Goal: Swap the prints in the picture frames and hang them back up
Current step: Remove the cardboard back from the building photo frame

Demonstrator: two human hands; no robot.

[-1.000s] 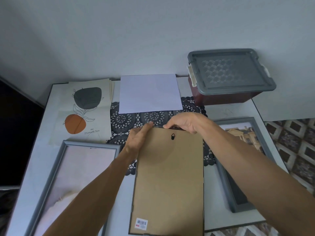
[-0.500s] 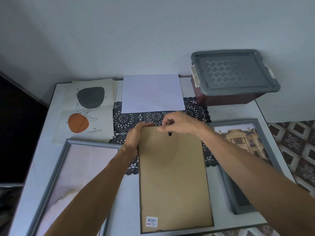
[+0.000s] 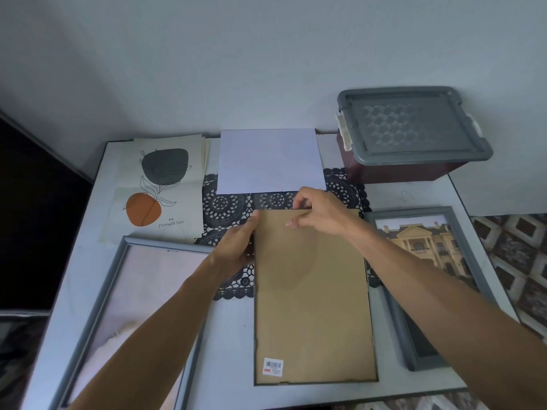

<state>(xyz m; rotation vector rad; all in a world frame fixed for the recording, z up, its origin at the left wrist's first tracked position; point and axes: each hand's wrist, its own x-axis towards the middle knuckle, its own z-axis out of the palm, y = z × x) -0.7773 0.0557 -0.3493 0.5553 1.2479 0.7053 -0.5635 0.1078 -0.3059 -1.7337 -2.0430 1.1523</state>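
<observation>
A face-down picture frame (image 3: pixel 313 306) lies in the middle of the table, its brown backing board up and a barcode sticker near its bottom left corner. My left hand (image 3: pixel 238 247) grips its left edge near the top corner, thumb on the backing. My right hand (image 3: pixel 321 214) has curled fingers that pinch the frame's top edge and hide the hanger. A print with a dark shape and an orange shape (image 3: pixel 157 187) lies at the back left. Beside it is a blank white sheet (image 3: pixel 269 161).
A grey frame with a pale print (image 3: pixel 97 315) lies at the front left. Another grey frame with a building print (image 3: pixel 426 250) lies on the right, under my right forearm. A storage box with a grey lid (image 3: pixel 411 134) stands at the back right. A black lace doily (image 3: pixel 225 208) covers the table's middle.
My right hand has shifted from the hanger hole to the frame's top edge and now hides the hanger. My left hand stays at the top left corner.
</observation>
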